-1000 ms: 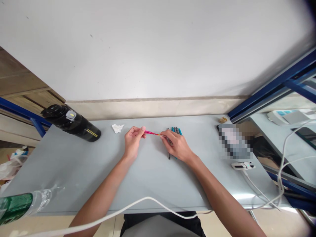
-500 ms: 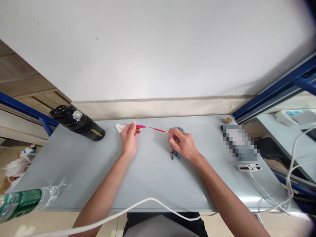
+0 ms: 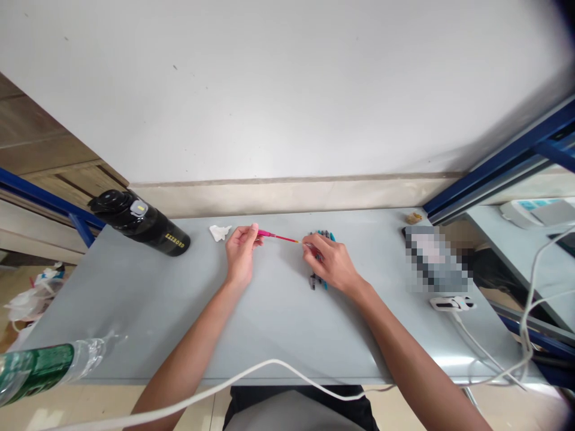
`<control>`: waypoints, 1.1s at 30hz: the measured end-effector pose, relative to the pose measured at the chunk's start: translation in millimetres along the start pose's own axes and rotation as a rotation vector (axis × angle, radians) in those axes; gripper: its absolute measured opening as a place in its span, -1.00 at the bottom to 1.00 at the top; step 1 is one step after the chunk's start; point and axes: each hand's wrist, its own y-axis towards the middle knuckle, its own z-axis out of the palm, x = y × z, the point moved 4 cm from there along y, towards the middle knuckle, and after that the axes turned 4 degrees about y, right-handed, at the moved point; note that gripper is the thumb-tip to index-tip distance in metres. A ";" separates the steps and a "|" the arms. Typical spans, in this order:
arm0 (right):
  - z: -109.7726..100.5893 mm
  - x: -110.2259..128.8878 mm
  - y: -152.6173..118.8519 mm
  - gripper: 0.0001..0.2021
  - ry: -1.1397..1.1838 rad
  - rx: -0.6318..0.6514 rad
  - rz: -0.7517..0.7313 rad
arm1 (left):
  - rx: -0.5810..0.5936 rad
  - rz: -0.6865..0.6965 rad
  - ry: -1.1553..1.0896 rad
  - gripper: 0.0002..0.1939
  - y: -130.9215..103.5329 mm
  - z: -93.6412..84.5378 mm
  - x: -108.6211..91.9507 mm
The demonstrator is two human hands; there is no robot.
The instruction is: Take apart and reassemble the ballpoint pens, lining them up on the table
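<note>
My left hand (image 3: 242, 252) pinches a slim pink pen barrel (image 3: 266, 233) between thumb and fingers. A thin red pen refill (image 3: 286, 239) runs from the barrel's right end to my right hand (image 3: 327, 258). The fingers of my right hand are closed on the refill's yellowish end (image 3: 298, 242). The refill's left end looks to be inside the barrel's mouth. Under and beside my right hand lies a group of teal and dark pen parts (image 3: 325, 236), mostly covered by the hand. A crumpled white tissue (image 3: 220, 232) lies left of my left hand.
A black bottle (image 3: 155, 230) lies tilted in view on the grey table (image 3: 269, 323) at left. A green-labelled plastic bottle (image 3: 40, 368) is at the lower left. A pixelated item (image 3: 433, 257) and a white clip-like device (image 3: 453, 303) sit at right. A white cable (image 3: 274, 363) crosses in front.
My left hand has moved right and my right hand slightly left. The gap between pink barrel and refill has closed; the small spring at the refill's end no longer shows.
</note>
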 end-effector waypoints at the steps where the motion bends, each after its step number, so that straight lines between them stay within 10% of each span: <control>1: 0.4 0.6 0.4 -0.84 0.007 0.014 0.003 | 0.017 0.002 0.022 -0.62 -0.8 1.4 0.0; 22: 12.3 0.1 -3.5 -0.77 0.045 0.088 -0.094 | 0.342 -0.064 0.132 -0.66 -26.6 28.9 2.1; 33: 9.7 3.9 -0.1 -0.73 -0.010 0.086 -0.086 | 0.324 -0.037 0.240 -0.69 -25.4 26.1 7.9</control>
